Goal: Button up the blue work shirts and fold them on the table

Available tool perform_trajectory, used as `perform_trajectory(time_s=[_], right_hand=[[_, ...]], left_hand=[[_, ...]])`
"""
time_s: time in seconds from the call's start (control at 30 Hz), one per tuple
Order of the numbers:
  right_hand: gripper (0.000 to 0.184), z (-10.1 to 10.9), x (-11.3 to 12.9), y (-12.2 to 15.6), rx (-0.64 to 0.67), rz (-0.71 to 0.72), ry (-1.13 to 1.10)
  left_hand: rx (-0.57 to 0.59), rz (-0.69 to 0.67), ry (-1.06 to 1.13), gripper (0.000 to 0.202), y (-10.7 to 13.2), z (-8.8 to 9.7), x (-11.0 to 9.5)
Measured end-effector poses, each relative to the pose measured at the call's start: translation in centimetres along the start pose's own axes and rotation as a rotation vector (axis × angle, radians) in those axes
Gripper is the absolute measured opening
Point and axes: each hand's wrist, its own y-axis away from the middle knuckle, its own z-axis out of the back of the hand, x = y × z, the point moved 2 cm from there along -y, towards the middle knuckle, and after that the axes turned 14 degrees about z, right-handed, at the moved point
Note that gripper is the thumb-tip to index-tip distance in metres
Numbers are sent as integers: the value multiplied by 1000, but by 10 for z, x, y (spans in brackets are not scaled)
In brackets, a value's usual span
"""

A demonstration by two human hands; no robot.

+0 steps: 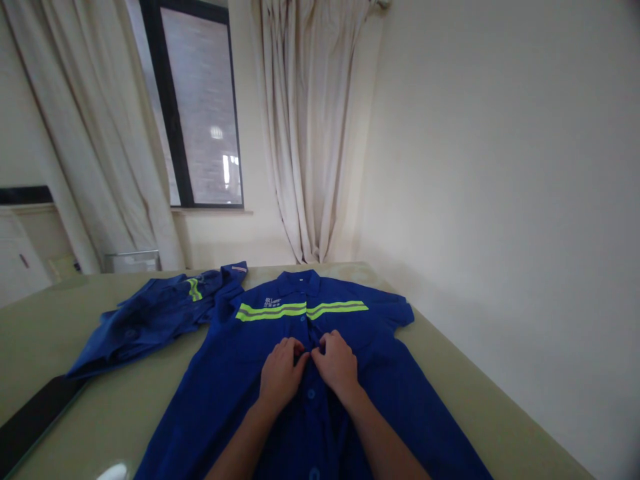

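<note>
A blue short-sleeved work shirt (225,360) with a yellow-green reflective band across its chest lies front up, collar away from me. My left hand (284,370) and my right hand (336,360) meet at the front placket, below the band. Both pinch the cloth edges there, fingertips nearly touching. Whatever button sits between the fingers is hidden. One button shows above my hands, near the band, and others show below them down the placket.
Left of the shirt lies a crumpled blue garment (155,310) with a reflective strip. A dark flat panel (37,417) rests on the pale green table (120,407) at the left front. Close along the right side stands a wall (500,220). Curtains (310,133) hang behind.
</note>
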Motion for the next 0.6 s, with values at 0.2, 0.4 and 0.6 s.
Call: perform_trajectory(time_s=[0.2,0.4,0.6], right_hand=[[20,6,-12,-9,-162,25,-387],[28,0,-13,-10,-135,106,-583],[21,-1,-9,-3,-27,217,-464]], left_hand=[[-31,11,-83,22,3,-1,-7],[27,44,57,15,2,0,-6],[-11,8,181,17,2,-2,-3]])
